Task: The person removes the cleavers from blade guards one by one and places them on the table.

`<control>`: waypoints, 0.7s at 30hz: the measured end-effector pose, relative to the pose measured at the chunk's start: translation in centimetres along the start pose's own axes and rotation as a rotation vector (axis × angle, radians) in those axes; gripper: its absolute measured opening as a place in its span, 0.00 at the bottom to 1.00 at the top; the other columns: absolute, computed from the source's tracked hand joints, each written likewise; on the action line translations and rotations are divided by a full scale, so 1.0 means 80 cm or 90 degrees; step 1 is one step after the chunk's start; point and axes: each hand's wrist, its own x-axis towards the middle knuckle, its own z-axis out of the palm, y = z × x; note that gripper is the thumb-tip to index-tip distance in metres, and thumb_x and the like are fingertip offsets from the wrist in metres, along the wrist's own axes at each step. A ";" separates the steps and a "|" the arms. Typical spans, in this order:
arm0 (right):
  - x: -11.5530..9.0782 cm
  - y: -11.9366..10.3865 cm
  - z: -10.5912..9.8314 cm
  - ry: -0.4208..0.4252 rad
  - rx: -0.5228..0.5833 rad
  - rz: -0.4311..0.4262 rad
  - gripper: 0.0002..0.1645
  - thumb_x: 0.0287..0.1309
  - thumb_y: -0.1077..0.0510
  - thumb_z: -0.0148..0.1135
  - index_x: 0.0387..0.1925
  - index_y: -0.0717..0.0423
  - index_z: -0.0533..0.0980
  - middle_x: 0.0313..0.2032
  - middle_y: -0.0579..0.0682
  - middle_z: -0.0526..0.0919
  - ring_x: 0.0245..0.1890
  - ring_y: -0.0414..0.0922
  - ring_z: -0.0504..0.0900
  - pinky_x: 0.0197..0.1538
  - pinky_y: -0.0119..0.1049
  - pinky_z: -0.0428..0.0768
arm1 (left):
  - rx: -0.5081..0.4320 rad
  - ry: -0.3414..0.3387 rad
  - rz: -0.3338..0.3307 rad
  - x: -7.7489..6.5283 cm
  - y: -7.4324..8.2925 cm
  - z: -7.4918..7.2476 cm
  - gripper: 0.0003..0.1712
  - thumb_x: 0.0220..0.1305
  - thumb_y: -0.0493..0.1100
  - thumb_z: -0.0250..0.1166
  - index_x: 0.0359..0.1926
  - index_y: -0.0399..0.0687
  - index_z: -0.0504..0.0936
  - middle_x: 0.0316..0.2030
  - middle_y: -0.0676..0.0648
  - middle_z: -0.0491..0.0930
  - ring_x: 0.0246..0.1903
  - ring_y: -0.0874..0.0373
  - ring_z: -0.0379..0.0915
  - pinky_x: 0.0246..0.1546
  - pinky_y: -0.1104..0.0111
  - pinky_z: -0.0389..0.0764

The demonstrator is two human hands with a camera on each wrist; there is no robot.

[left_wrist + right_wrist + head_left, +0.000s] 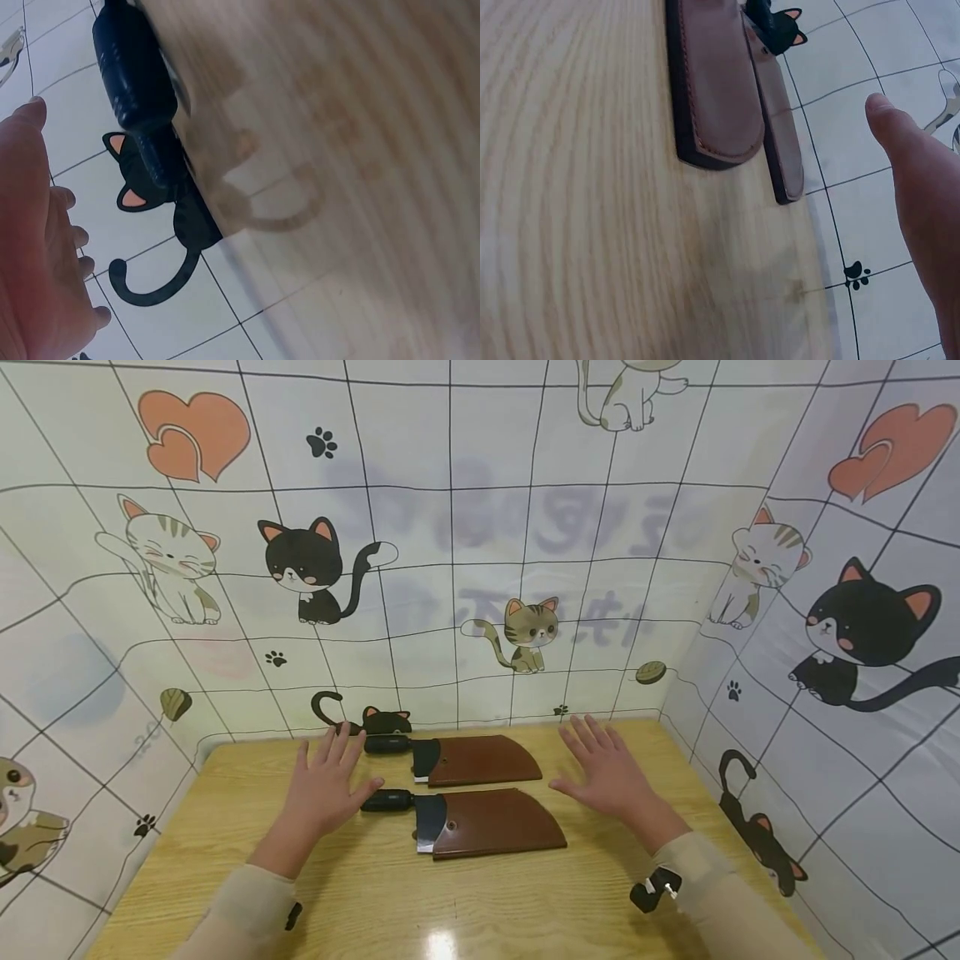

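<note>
Two cleavers in brown leather sheaths lie side by side on the wooden table, black handles pointing left. The nearer cleaver (495, 823) is slightly larger in view; the farther cleaver (480, 760) lies close to the back wall. My left hand (326, 785) is spread beside the handles, its fingers straight and holding nothing. In the left wrist view, a black handle (135, 71) shows beyond the thumb. Past the sheath tips on the right, my right hand (609, 774) is also spread with nothing in it. The right wrist view shows both sheath ends (720, 90) apart from the thumb.
The light wood table (480, 902) meets a white grid-patterned cloth wall (420, 527) printed with cats, hearts and paw prints. This cloth rises at the back and on both sides. A black device (656, 890) is strapped at the right wrist.
</note>
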 end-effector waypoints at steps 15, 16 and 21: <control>-0.001 -0.043 0.020 0.006 0.097 -0.060 0.60 0.68 0.21 0.65 0.85 0.54 0.65 0.83 0.62 0.64 0.83 0.65 0.61 0.78 0.70 0.63 | -0.018 0.002 0.054 -0.003 0.024 0.029 0.54 0.76 0.74 0.62 0.89 0.50 0.59 0.88 0.37 0.50 0.85 0.33 0.46 0.77 0.28 0.53; -0.001 -0.046 0.021 0.004 0.104 -0.060 0.60 0.68 0.21 0.65 0.85 0.54 0.66 0.83 0.61 0.65 0.83 0.65 0.61 0.77 0.70 0.64 | -0.024 0.002 0.058 -0.002 0.025 0.031 0.54 0.76 0.74 0.63 0.89 0.50 0.60 0.88 0.38 0.51 0.85 0.33 0.47 0.77 0.28 0.53; 0.002 -0.056 0.027 -0.014 0.119 -0.070 0.60 0.68 0.20 0.64 0.85 0.53 0.66 0.82 0.62 0.67 0.81 0.66 0.64 0.77 0.69 0.66 | -0.054 0.005 0.077 0.000 0.033 0.038 0.51 0.76 0.72 0.64 0.87 0.52 0.64 0.86 0.39 0.56 0.82 0.32 0.55 0.74 0.27 0.58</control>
